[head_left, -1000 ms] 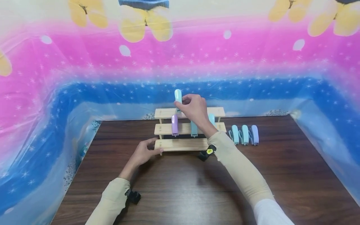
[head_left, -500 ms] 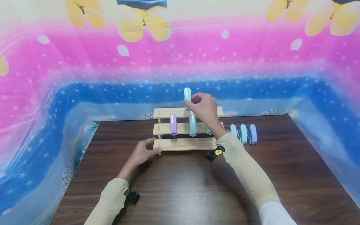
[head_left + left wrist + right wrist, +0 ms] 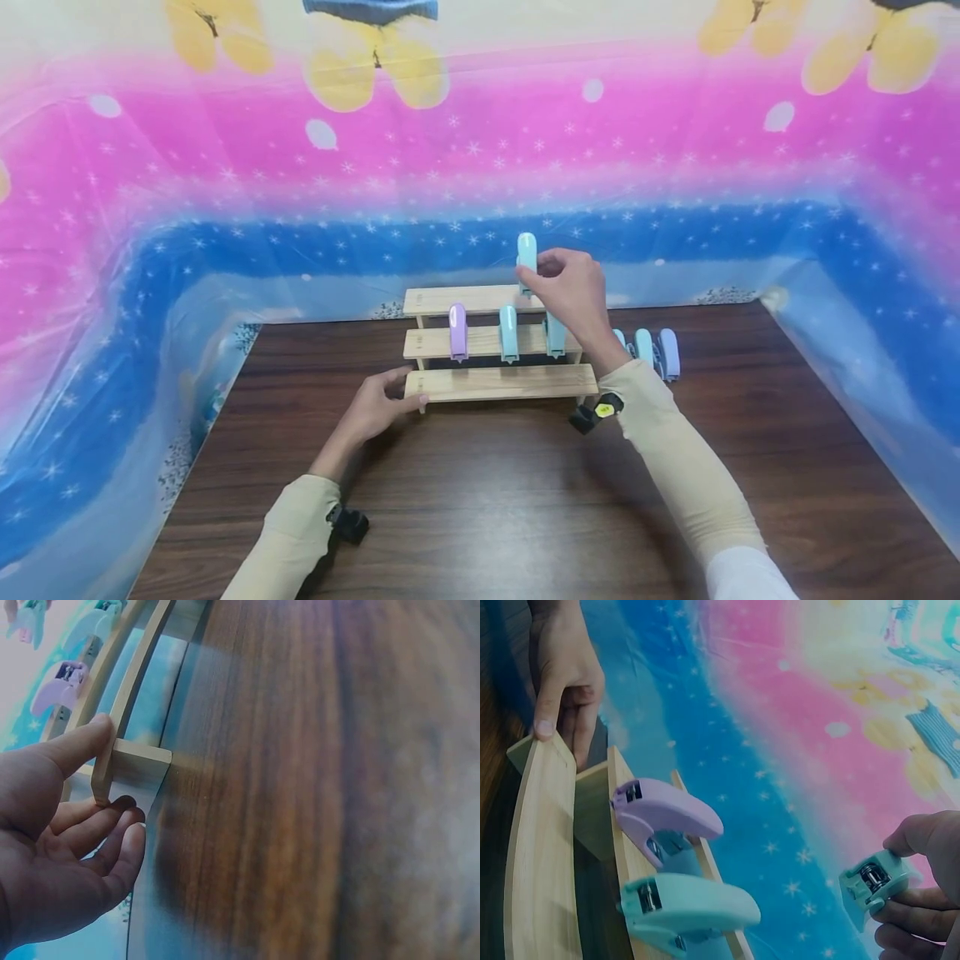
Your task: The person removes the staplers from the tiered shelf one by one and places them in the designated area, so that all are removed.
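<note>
My right hand (image 3: 573, 287) pinches a mint-green mini stapler (image 3: 527, 250) between thumb and fingers, over the top tier of a three-tier wooden stand (image 3: 502, 383). The stapler is upright in the head view; its metal-sprung end (image 3: 874, 877) shows in the right wrist view. At the stand's left end, my left hand (image 3: 375, 408) grips the lowest board, thumb on top and fingertips under its edge. On the middle tier stand a purple stapler (image 3: 458, 332), a mint one (image 3: 508, 333) and another mint one (image 3: 555, 335), which my right hand partly covers.
Right of the stand, a lilac stapler (image 3: 669, 354) and two mint ones (image 3: 643, 346) stand in a row on the dark wooden table (image 3: 480, 500), partly behind my right forearm. A patterned pink-and-blue cloth (image 3: 450, 167) hangs behind the table.
My right hand has carried the mint stapler rightward along the top tier, from near its left part to its right part. My left hand keeps its grip on the lowest board.
</note>
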Motion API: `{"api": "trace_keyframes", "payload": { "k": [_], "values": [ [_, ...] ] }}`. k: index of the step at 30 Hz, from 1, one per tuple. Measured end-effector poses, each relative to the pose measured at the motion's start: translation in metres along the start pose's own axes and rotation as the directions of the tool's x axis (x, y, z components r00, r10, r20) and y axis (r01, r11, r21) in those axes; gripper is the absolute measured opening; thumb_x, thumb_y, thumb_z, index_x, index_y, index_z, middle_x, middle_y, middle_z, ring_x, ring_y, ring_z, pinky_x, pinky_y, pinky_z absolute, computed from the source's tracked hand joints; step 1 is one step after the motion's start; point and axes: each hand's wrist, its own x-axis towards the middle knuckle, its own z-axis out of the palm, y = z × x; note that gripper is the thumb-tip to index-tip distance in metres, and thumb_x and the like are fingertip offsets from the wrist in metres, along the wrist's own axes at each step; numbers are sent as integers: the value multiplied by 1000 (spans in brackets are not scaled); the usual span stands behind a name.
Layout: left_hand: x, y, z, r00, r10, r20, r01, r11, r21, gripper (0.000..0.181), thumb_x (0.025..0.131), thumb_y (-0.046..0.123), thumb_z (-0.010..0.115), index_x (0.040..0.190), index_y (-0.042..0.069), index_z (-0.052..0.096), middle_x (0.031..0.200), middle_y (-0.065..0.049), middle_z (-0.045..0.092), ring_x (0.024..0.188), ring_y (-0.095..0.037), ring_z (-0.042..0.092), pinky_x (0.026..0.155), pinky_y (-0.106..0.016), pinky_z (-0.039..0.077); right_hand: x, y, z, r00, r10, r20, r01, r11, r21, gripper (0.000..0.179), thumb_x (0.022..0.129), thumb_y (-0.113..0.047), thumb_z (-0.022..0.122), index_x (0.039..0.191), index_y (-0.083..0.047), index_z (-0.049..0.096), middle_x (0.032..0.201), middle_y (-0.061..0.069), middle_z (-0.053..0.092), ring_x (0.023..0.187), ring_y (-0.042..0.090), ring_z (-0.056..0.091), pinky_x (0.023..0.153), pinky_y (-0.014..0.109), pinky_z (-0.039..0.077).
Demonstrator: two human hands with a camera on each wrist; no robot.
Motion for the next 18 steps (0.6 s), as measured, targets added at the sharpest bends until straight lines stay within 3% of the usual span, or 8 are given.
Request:
{"api": "trace_keyframes", "payload": {
  "k": [9,18],
  "values": [
    [0,-1,0,1000,-7,1,7,1000,-1,74,92,35,78,151,2,48,154,-21,47,143,-38,43,110,-55,41,-4,18,-17,1000,9,-23,-9,1000,-4,45,86,-49,78,110,-11,77,97,4,77,87,18,70,78,39,55],
    [0,0,0,1000,-9,7,9,1000,-5,75,92,37,78,152,2,47,154,-21,47,142,-37,43,109,-55,42,-10,32,-40,997,45,-56,-46,999,-17,43,87,-47,79,110,-11,77,98,5,77,88,20,70,79,40,55]
  ]
}}
